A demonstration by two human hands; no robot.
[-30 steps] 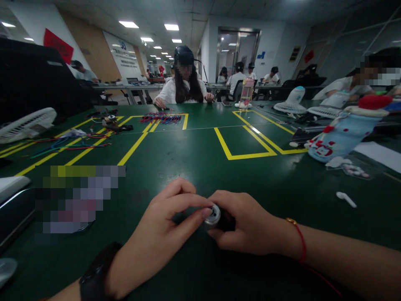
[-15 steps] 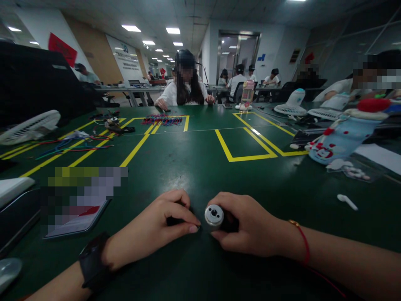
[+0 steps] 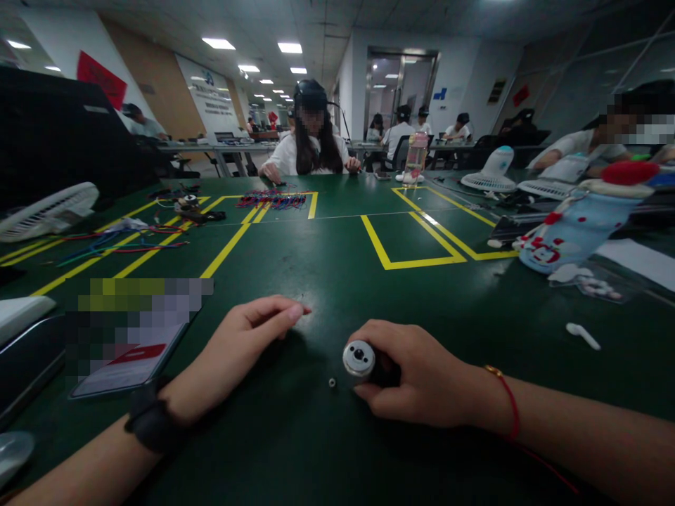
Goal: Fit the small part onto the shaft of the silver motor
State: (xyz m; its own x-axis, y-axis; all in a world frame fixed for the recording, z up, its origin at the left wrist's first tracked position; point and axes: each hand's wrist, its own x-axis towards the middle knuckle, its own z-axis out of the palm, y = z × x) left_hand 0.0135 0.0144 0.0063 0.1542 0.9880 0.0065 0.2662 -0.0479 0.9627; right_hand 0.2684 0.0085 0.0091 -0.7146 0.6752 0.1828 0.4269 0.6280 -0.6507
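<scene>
- Scanning left to right: white fan (image 3: 50, 209) lies at the far left edge of the green counter (image 3: 327, 274), loose coloured wires (image 3: 121, 239) just past it.
- Phone-like slab (image 3: 126, 365) lies flat near the left forearm; upper part blurred out, can't read it.
- Left hand (image 3: 240, 344) rests palm-down on the counter, black watch (image 3: 150, 425) on the wrist. Its fingers (image 3: 287, 313) are extended, close together, pinching nothing; tips point toward counter centre.
- Small ring-shaped part (image 3: 332, 383) lies loose on the counter between the two hands, just left of and below the motor's face, touching neither hand.
- Small cylindrical motor (image 3: 359, 359) sits on its side on the counter, silver end face with centre hole toward the camera-left side. Black body mostly hidden inside the grip.
- Right hand (image 3: 422, 383) wraps the motor body from the right, fingers curled and clamped round it; red string bracelet (image 3: 506, 400) on the wrist.
- Yellow tape outlines (image 3: 411, 261) mark the counter beyond the hands.
- White earbud-like piece (image 3: 581, 334) lies alone on the right, well apart from the right hand.
- Blue and white bottle (image 3: 580, 228) with red cap lies tilted at the far right.
- Another person (image 3: 311, 144) sits at the far end, bundle of wires (image 3: 271, 200) in front of them.
</scene>
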